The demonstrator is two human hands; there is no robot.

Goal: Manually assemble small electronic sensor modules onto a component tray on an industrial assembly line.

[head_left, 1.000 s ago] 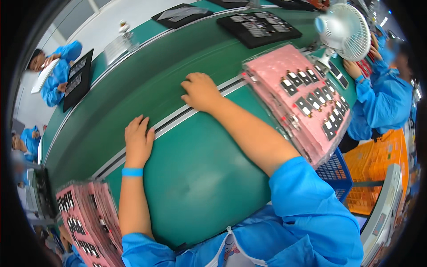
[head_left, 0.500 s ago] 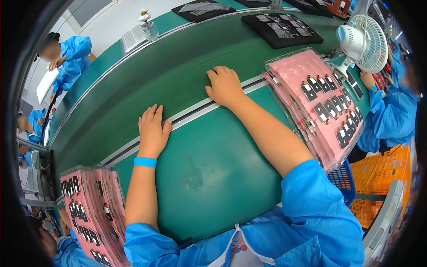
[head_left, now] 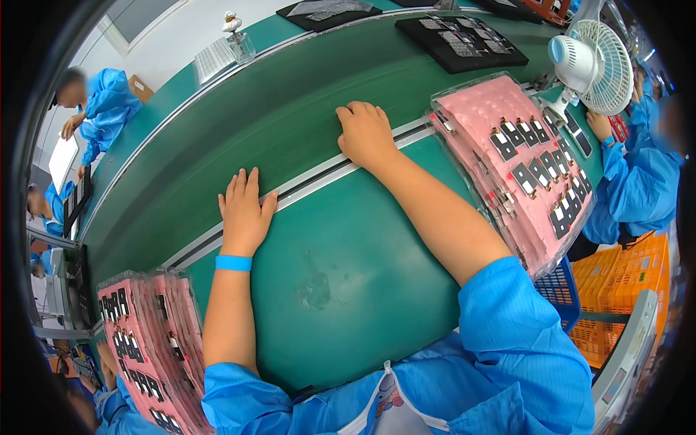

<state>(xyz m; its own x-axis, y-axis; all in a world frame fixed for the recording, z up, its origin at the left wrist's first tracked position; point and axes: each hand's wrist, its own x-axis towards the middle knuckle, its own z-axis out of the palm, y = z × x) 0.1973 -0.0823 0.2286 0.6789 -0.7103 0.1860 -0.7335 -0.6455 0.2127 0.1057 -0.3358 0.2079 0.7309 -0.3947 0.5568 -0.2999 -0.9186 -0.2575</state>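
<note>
My left hand (head_left: 245, 212) lies palm down across the metal rail (head_left: 290, 197), its fingers stretched onto the dark green belt (head_left: 290, 123). A blue band (head_left: 234, 262) circles that wrist. Farther right, my right hand (head_left: 366, 135) rests on the belt just past the rail, fingers loosely bent and thumb apart. Neither hand holds anything that I can see. To the right of my right forearm is a stack of pink trays (head_left: 471, 109) carrying small black-and-white parts (head_left: 539, 174). Another stack of pink trays (head_left: 138, 326) stands left of my left forearm.
A black foam tray (head_left: 449, 64) with clear pieces sits on the belt. A white fan (head_left: 580, 65) stands behind the right stack. Orange crates (head_left: 616, 290) and a blue basket (head_left: 562, 293) are lower right. Co-workers in blue (head_left: 109, 101) are at both sides.
My left hand has shifted slightly left, with its fingers closer together. My right hand stays nearly in place. At far left, a co-worker has lowered a white panel.
</note>
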